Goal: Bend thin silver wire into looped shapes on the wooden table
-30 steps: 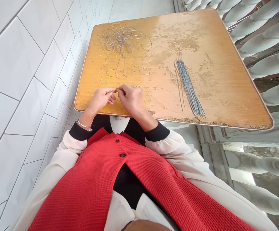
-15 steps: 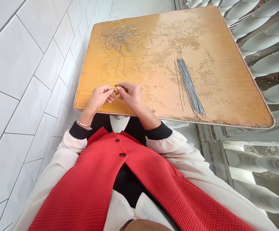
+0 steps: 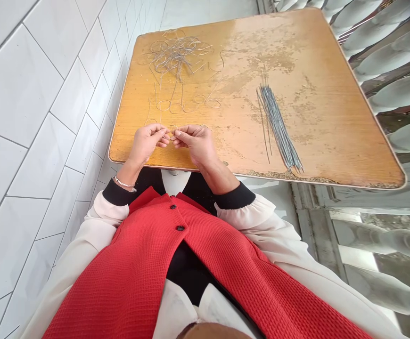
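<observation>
My left hand (image 3: 147,142) and my right hand (image 3: 195,142) meet over the near left edge of a worn wooden table (image 3: 311,150). Both are pinched, fingertips almost touching, on a thin piece of wire (image 3: 173,137) that barely shows between them. Just beyond the hands lies a row of bent wire loops (image 3: 185,102). A tangled heap of bent wires (image 3: 175,52) sits at the far left of the table. A bundle of straight wires (image 3: 278,126) lies right of my right hand.
A white tiled wall (image 3: 31,108) runs along the left, close to the table's edge. Pale balusters (image 3: 389,61) stand to the right and beyond the table. My red vest and cream sleeves fill the lower part of the view.
The hands stay pinched together at the table's near edge; they shifted slightly, with the fingertips working the small wire. Nothing else on the table moved.
</observation>
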`<state>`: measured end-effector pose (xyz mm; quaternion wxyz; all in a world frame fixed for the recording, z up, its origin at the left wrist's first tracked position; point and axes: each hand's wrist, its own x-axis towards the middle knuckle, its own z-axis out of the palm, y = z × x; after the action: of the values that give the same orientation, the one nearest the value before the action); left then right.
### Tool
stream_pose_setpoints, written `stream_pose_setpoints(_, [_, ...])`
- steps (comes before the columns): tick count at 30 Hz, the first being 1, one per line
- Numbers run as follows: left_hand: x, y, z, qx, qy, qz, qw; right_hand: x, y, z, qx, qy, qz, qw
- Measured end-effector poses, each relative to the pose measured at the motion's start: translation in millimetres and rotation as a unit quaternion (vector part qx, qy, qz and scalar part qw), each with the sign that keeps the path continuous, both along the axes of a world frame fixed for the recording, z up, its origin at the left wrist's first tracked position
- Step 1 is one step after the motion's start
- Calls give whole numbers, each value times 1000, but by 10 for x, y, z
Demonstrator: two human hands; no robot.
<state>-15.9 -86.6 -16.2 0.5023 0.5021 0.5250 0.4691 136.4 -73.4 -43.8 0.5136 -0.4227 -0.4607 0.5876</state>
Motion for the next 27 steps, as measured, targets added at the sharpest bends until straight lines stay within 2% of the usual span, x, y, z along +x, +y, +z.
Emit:
stream_pose_setpoints(5, [-27,-6,-8,-3,-32,-10,999,23,-26,22,-33,26,19,999])
stream_pose_setpoints(10, [-72,2,30,-24,-13,-37,999,51,-27,31,-18,-17,37,999])
stream_pose_setpoints(17, [-95,8,61,-54,3,-60,997,27,63,55,53,-81,-8,995])
stream_pose_setpoints(22, [-95,-28,87,-43,14,-43,998,11,74,25,55,-93,-47,993])
stream_pose_setpoints(27, [-31,-50,79,-38,28,-37,998,-5,30,46,57,-95,-53,992])
